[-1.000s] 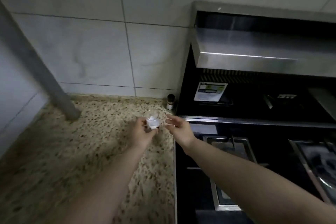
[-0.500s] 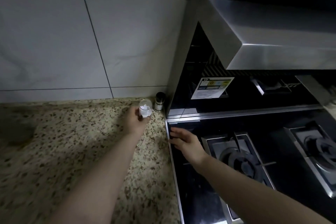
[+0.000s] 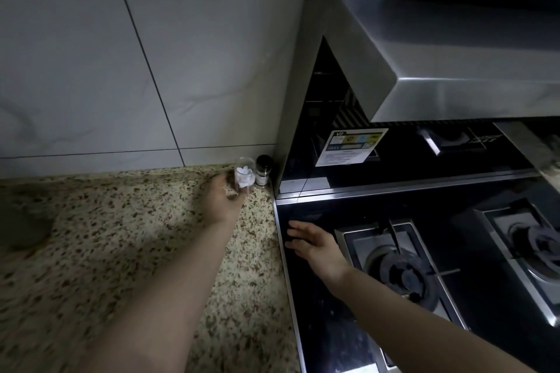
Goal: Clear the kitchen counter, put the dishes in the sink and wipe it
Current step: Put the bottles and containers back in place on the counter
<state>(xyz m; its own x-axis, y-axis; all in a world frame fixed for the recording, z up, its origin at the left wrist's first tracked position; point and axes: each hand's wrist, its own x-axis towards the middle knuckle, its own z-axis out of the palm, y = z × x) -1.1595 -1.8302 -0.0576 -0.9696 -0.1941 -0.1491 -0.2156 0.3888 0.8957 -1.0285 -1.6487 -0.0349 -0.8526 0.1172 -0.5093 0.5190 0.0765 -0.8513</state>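
My left hand (image 3: pixel 220 199) grips a small clear jar (image 3: pixel 244 174) with white pieces inside, at the back of the speckled granite counter (image 3: pixel 106 245). The jar stands close beside a small dark-capped spice bottle (image 3: pixel 263 170) in the corner by the wall. I cannot tell whether the jar's base touches the counter. My right hand (image 3: pixel 313 244) lies flat, fingers spread, on the black glass stove top (image 3: pixel 327 327), holding nothing.
A gas burner (image 3: pixel 403 274) sits just right of my right hand, a second burner (image 3: pixel 542 244) farther right. The steel range hood (image 3: pixel 454 70) overhangs the stove. A tiled wall (image 3: pixel 121 70) backs the counter. A dark shadow falls at the counter's left.
My left hand has carried the jar back toward the corner, next to the spice bottle. My right hand has dropped from beside the jar onto the stove's left edge. The view shifted right.
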